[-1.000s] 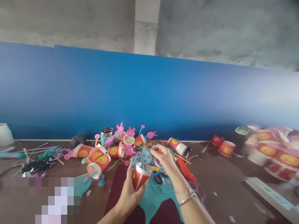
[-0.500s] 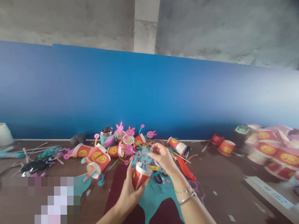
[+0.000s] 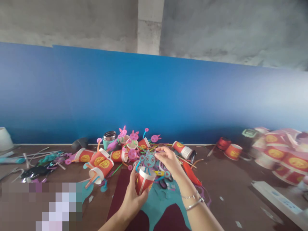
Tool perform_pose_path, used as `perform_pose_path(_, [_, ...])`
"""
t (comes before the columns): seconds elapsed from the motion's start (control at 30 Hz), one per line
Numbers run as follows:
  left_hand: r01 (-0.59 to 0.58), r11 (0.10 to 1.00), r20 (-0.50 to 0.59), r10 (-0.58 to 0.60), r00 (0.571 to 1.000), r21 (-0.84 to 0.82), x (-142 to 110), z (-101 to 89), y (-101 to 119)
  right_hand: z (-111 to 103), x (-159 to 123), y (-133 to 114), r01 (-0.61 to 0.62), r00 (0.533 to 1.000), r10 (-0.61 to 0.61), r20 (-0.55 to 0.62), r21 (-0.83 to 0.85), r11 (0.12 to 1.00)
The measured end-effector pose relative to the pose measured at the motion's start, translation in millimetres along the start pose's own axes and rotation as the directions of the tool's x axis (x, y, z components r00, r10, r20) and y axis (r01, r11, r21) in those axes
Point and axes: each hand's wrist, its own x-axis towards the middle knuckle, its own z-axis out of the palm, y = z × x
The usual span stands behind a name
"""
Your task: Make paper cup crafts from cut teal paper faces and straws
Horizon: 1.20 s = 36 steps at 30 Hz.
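- one blue partition (image 3: pixel 144 96) is standing behind the brown table (image 3: pixel 226 189).
- left hand (image 3: pixel 133 196) is curling around a red paper cup (image 3: pixel 143 183).
- right hand (image 3: pixel 169 161) is half-curling; its hold is unclear beside the teal cat-face cutout (image 3: pixel 149 160).
- cutout is rising above the cup's rim.

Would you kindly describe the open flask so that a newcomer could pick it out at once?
Start at the long blue wall and drop to the brown table at its foot. Left of the picture's middle, behind tipped-over red paper cups, stands the open flask. Unlike those cups, it is teal with a shiny metal rim.
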Motion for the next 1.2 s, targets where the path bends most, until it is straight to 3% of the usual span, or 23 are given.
perform_pose_path(0.17, [-0.001,1.0,0.07,0.002,0.998,-0.011,-0.4,-0.6,3.9,-1.2,0.8,4.5,-0.069,0.996,0.073,0.048,-0.08,0.994])
perform_pose_path(0.4, [-0.011,0.999,0.105,0.014,0.994,-0.031,-2.6,-0.8,3.7,-0.2,2.5,11.3,0.082,0.994,-0.065,0.086,-0.209,0.975])
perform_pose_path(0.5, [0.0,0.998,0.074,0.005,0.997,-0.068,-1.0,-0.9,4.3,-1.7,2.8,9.9,0.094,0.991,-0.067,0.117,-0.242,0.966])
perform_pose_path(0.63, [0.036,0.991,-0.009,-0.037,0.999,-0.127,2.6,-1.9,8.0,-5.0,2.7,6.1,0.058,0.993,-0.045,0.113,-0.118,0.991])
perform_pose_path(0.87, [0.009,0.987,-0.193,-0.04,0.98,-0.16,9.8,-5.3,5.5,-14.6,-3.3,1.9,-0.138,0.969,0.167,0.185,-0.157,0.978])
perform_pose_path(1.2, [0.016,0.999,-0.138,-0.022,0.99,-0.045,4.5,0.0,9.4,9.9,-3.5,-1.3,-0.09,0.992,0.093,0.088,-0.035,0.995])
